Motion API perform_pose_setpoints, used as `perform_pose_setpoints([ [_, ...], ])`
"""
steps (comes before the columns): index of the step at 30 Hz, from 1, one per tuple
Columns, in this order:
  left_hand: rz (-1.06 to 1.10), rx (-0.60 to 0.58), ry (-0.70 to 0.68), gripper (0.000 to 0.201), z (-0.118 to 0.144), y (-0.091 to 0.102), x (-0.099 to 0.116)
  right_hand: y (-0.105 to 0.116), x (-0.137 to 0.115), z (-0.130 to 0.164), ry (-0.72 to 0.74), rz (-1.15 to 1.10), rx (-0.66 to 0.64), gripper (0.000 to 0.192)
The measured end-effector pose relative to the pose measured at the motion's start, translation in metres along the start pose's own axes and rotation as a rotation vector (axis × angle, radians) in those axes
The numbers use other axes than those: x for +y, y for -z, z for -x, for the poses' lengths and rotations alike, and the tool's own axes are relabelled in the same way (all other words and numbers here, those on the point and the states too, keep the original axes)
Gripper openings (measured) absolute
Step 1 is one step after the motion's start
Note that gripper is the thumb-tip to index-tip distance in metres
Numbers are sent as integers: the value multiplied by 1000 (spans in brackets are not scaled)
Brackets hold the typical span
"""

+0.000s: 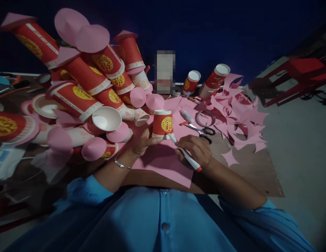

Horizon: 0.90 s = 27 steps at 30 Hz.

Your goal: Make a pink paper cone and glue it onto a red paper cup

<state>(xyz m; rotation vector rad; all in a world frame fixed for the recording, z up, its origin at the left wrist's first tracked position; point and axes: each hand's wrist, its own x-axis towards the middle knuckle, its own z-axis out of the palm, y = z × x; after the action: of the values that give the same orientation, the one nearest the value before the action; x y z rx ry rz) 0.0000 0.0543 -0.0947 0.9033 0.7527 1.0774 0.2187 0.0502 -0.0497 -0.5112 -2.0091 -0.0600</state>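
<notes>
One red paper cup with a round yellow emblem point(162, 123) is standing upside down on one flat pink paper sheet point(163, 161), its white rim pressed to the paper and its closed base facing up. The left hand point(142, 141) is steadying it, fingers curled around its lower edge from the left. The right hand point(196, 149) is closed around one white marker pen with a red end cap point(185, 154), and the pen's tip is touching the sheet just beside the cup's rim on the right. Both hands are resting on a brown wooden tabletop point(255, 175). Just beyond the cup, one pair of black-handled scissors point(202, 130) is lying near one grey roll of tape point(205, 118), with a second white marker point(186, 117) lying beside them. Two more red cups point(205, 81) are standing upside down at the table's far edge. To the right, a heap of pink paper offcuts point(239, 115) is spreading out, too tangled to count. To the left, a large pile of red cups with pink paper cones point(94, 91) is lying tumbled together; their number cannot be told, as many are hiding others.
</notes>
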Motion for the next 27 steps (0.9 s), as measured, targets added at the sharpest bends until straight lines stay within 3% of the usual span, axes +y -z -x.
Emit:
perform_pose_setpoints([
  [10, -49, -11, 5, 66, 1, -2, 3, -2, 2, 3, 4, 8, -42, 15],
  [27, -37, 20, -6, 62, 0, -3, 4, -1, 1, 1, 21, -11, -36, 6],
])
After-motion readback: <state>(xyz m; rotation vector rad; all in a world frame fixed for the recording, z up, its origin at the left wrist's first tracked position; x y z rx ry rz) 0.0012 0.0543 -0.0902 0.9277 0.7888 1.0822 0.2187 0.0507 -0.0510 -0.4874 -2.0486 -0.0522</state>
